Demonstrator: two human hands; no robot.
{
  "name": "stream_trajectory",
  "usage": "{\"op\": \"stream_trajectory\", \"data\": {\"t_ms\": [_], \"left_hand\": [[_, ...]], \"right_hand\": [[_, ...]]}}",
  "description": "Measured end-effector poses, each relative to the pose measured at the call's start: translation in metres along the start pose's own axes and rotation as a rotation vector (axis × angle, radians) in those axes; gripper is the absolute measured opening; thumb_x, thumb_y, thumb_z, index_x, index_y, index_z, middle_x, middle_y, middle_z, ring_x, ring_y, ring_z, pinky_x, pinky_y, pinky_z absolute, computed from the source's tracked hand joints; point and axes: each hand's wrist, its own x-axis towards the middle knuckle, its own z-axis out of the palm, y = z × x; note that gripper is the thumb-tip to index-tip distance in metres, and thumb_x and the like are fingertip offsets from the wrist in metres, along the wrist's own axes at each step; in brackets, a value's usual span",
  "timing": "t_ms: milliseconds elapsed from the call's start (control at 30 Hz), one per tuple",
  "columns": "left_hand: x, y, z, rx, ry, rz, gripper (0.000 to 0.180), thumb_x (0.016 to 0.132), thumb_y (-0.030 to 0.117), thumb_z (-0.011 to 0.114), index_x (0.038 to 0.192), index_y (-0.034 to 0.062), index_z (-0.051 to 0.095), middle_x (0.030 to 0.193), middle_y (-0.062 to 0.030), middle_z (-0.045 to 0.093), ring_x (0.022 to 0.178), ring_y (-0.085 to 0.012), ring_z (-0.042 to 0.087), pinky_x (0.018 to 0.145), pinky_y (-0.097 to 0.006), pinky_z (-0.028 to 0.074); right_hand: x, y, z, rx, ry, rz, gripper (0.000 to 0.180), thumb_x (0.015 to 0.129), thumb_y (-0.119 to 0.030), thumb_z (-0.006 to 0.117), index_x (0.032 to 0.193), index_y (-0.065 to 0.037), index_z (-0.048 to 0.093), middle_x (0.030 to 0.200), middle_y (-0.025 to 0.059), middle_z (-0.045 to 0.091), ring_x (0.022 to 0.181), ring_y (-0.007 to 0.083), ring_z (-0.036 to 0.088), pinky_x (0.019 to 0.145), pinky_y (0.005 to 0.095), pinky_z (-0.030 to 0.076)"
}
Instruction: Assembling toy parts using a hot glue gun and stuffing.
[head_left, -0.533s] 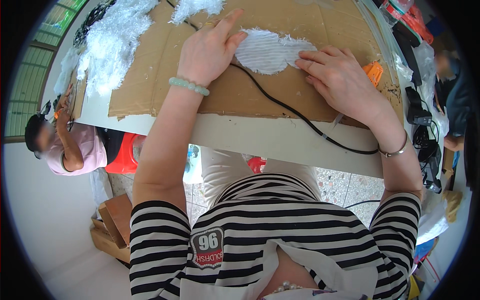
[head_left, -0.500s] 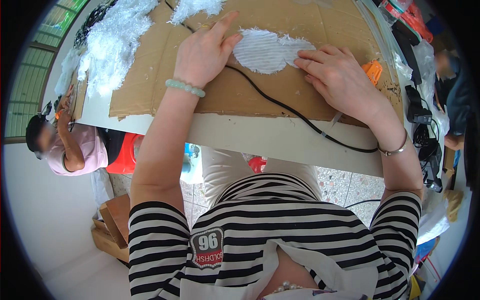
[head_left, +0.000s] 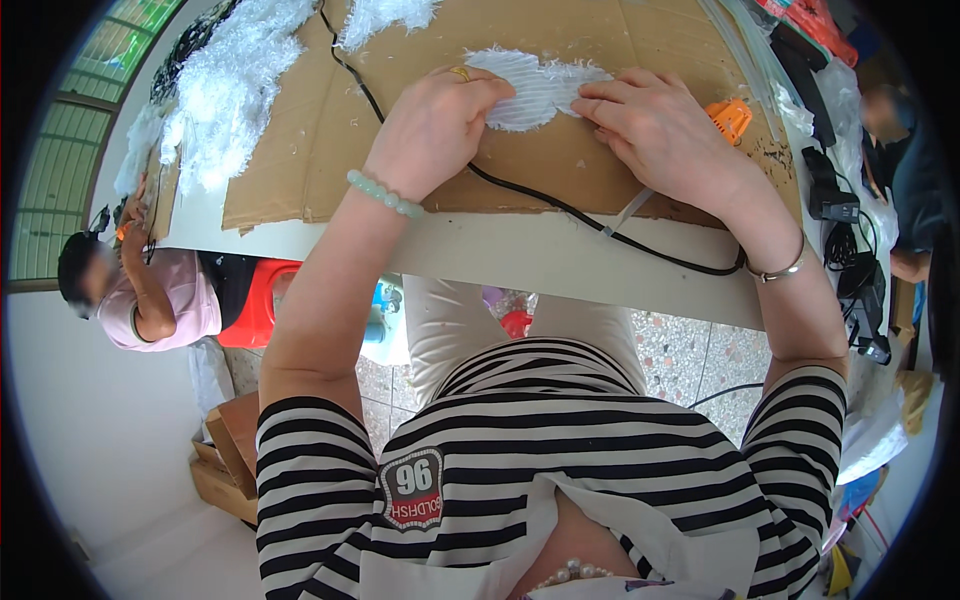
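Note:
A white ribbed fabric piece with fluffy edges lies on a brown cardboard sheet on the white table. My left hand rests on its left end, fingers curled and pressing the fabric; a ring and a pale bead bracelet show. My right hand pinches its right end with the fingertips. A black cable runs under my left hand and across the cardboard toward my right wrist.
Piles of white fluffy material lie at the far left. An orange tool sits by my right hand. Black devices crowd the right edge. A person in pink sits at left beside cardboard boxes.
Both hands have closed in on the white piece: the left hand slid onto its left end and curled, and the right hand moved inward to its right end.

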Motion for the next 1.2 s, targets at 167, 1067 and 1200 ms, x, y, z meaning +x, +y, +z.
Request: {"op": "stream_trajectory", "data": {"t_ms": [167, 1067, 1200], "left_hand": [[-0.002, -0.013, 0.008, -0.064, -0.049, -0.027, 0.022, 0.074, -0.003, 0.053, 0.089, 0.0059, 0.066, 0.089, -0.0122, 0.066, 0.080, -0.0317, 0.059, 0.071, -0.039, 0.050], [0.000, -0.028, 0.014, -0.298, 0.017, -0.136, 0.025, 0.077, 0.000, 0.049, 0.093, 0.0088, 0.067, 0.081, -0.0124, 0.065, 0.080, -0.0318, 0.058, 0.073, -0.039, 0.048], [-0.002, -0.026, 0.013, -0.194, 0.030, -0.053, 0.023, 0.075, -0.001, 0.050, 0.089, 0.0069, 0.066, 0.078, -0.0135, 0.064, 0.079, -0.0311, 0.058, 0.073, -0.039, 0.048]], "right_hand": [[0.001, -0.008, -0.004, 0.001, 0.139, -0.049, 0.029, 0.079, -0.010, 0.061, 0.108, -0.005, 0.062, 0.117, 0.0092, 0.056, 0.105, 0.0271, 0.051, 0.089, 0.0380, 0.040], [0.040, -0.044, 0.005, 0.110, 0.039, -0.101, 0.036, 0.074, -0.026, 0.068, 0.105, -0.008, 0.064, 0.083, 0.0078, 0.048, 0.083, 0.0240, 0.048, 0.079, 0.0360, 0.038], [0.038, -0.047, -0.003, 0.148, 0.008, -0.142, 0.031, 0.074, -0.022, 0.067, 0.101, -0.006, 0.065, 0.081, 0.0079, 0.049, 0.081, 0.0242, 0.048, 0.077, 0.0366, 0.039]]}}
